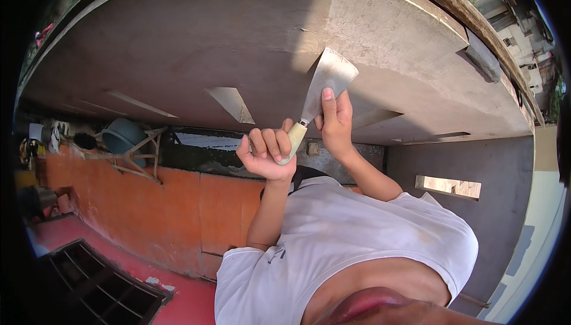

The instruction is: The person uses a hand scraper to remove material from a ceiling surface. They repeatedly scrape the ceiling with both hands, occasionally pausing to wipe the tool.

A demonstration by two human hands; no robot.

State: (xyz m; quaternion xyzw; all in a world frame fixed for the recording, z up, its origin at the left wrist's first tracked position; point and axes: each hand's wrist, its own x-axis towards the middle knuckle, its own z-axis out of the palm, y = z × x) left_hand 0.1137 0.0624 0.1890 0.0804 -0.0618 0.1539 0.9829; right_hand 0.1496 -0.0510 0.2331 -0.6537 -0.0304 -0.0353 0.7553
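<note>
A broad putty knife with a pale yellow-green handle is held between my two hands, its blade pointing up and away from me. The fingers of my left hand wrap around the handle. My right hand pinches the metal blade, the thumb lying on its near face. Dull smears mark the blade near its edge. Behind the tool rises a grey plastered wall, part in shade and part in sunlight. Whether the blade touches the wall I cannot tell.
Slanted slots such as this opening pierce the wall. A grey side wall stands at right. Left, a blue-grey basin rests on a wooden stand beside the orange floor. A dark wrapped object lies on the wall's top.
</note>
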